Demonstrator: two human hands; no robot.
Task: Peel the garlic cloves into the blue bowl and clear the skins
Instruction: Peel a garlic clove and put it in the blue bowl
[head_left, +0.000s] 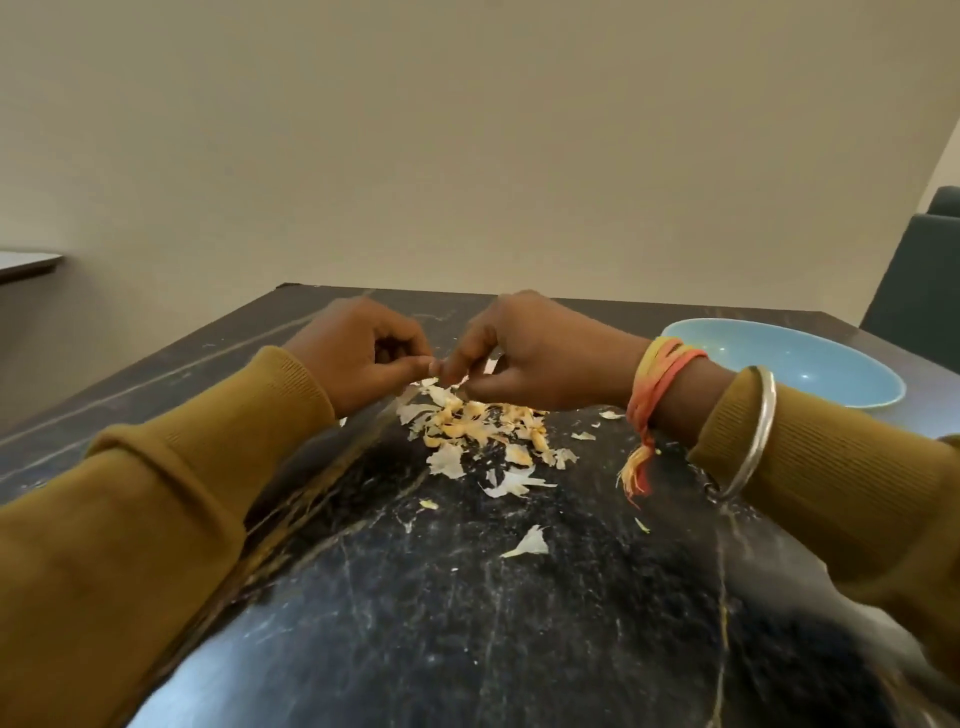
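Left hand (363, 358) and right hand (535, 358) both grip one clove (437, 370) (mostly hidden). Skins (478, 426) litter worktop (467, 623); bowl (831, 364) shows no cloves. Peeling and clearing outstanding.

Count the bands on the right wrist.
2: an orange thread band beside the right hand, a metal bangle at the sleeve cuff. The sleeve may hide more.

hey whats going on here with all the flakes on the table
A person is peeling garlic at a dark marble table. The left hand and right hand meet fingertip to fingertip, pinching something small, likely a garlic clove, mostly hidden. A pile of skins lies just below them, with stray flakes nearer the person. The blue bowl sits to the right; no cloves show in its visible part.
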